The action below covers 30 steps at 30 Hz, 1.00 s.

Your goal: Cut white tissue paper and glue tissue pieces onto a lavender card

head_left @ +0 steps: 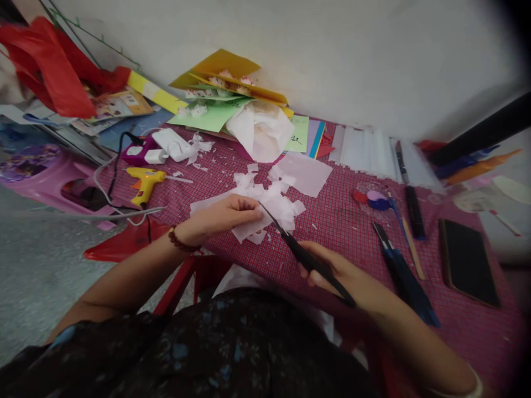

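My left hand (227,214), with a beaded bracelet at the wrist, pinches a small piece of white paper (255,224) over the table's front part. Black scissors (309,257) are gripped in my right hand (332,268), their blades pointing up and left to the paper at my left fingertips. Whether the blades are parted is too small to tell. Under and beyond both hands lie many white paper scraps (269,196) and a larger pale sheet (305,172).
A yellow glue gun (146,182) and a white charger (172,145) with cables lie left. Green and yellow cards (215,113) and a crumpled white bag (262,130) stand behind. A dark phone (468,260), a cutter (410,202) and a blue-handled tool (409,284) lie right.
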{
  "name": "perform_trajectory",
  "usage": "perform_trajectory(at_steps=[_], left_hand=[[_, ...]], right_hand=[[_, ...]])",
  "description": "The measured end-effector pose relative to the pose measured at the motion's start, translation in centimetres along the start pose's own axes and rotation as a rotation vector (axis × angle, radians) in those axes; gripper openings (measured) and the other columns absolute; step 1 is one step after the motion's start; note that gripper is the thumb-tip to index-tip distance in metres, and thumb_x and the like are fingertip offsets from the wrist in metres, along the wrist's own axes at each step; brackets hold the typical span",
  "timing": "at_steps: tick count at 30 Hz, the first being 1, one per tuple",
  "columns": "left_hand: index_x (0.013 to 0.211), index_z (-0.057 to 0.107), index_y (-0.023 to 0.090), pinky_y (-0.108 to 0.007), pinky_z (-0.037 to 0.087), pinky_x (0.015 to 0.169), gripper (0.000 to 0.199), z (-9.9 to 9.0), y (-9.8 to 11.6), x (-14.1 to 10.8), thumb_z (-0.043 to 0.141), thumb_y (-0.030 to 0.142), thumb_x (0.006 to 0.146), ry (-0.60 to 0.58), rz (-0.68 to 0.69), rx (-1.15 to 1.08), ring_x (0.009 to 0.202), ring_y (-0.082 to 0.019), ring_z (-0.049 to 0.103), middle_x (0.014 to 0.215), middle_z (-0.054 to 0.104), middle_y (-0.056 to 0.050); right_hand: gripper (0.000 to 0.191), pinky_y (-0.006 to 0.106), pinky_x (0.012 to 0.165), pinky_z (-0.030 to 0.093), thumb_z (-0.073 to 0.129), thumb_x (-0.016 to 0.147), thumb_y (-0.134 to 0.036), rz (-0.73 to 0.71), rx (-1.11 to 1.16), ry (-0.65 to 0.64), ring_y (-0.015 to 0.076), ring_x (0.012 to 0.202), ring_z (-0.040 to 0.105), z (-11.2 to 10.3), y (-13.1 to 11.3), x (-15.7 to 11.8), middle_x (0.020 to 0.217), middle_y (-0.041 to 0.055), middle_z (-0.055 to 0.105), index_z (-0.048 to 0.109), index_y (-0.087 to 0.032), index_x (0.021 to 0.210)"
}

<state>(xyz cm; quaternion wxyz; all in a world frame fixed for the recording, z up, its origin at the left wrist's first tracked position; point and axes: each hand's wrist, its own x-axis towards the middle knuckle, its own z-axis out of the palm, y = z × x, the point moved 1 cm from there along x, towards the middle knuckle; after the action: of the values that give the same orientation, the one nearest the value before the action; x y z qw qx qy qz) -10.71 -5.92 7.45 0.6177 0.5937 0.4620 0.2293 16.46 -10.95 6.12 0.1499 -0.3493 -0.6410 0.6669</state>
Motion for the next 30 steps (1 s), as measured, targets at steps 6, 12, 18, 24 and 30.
perform_trajectory(at_steps=[6,12,18,24,30], left_hand=[[0.077,0.063,0.014,-0.018,0.040,0.051,0.027,0.6,-0.1,0.6,0.064,0.040,0.086,0.000,0.027,-0.075,0.053,-0.007,0.051,0.068,0.063,0.000],[0.076,0.063,0.015,-0.018,0.041,0.050,0.025,1.1,0.2,1.1,0.066,0.038,0.084,0.004,-0.001,-0.140,0.053,-0.007,0.053,0.068,0.064,-0.001],[0.070,0.056,0.017,-0.016,0.032,0.042,0.023,0.4,-0.3,0.6,0.073,0.031,0.075,0.076,-0.073,-0.235,0.045,-0.004,0.044,0.058,0.054,0.005],[0.073,0.059,0.016,-0.018,0.044,0.050,0.020,-0.4,0.3,0.4,0.076,0.026,0.069,0.258,0.002,-0.357,0.053,-0.007,0.055,0.063,0.062,0.003],[0.070,0.059,0.015,-0.016,0.042,0.051,0.017,-0.4,0.5,0.7,0.075,0.022,0.071,0.357,0.094,-0.422,0.052,-0.005,0.053,0.061,0.059,0.004]], right_hand=[[0.064,0.030,0.066,0.047,0.064,0.085,-0.064,-0.017,0.010,0.052,0.0159,0.072,0.052,0.0,-0.3,0.1,0.085,0.0027,0.056,0.057,-0.019,0.130],[0.060,0.026,0.052,0.036,0.068,0.083,-0.058,0.135,0.098,0.136,0.0103,0.057,0.041,0.1,0.2,0.0,0.075,-0.0031,0.048,0.056,-0.020,0.128],[0.060,0.028,0.056,0.043,0.070,0.081,-0.052,0.109,0.080,0.162,0.0131,0.063,0.049,-0.2,-0.1,-0.1,0.082,0.0003,0.054,0.055,-0.020,0.130],[0.063,0.036,0.080,0.054,0.070,0.082,-0.052,0.055,-0.004,0.120,0.0227,0.088,0.061,-0.6,-0.7,-1.4,0.097,0.0069,0.062,0.054,-0.023,0.136],[0.072,0.038,0.084,0.055,0.067,0.082,-0.063,0.058,-0.026,0.096,0.0252,0.092,0.062,-0.8,-0.7,-2.4,0.104,0.0104,0.063,0.051,-0.023,0.140]])
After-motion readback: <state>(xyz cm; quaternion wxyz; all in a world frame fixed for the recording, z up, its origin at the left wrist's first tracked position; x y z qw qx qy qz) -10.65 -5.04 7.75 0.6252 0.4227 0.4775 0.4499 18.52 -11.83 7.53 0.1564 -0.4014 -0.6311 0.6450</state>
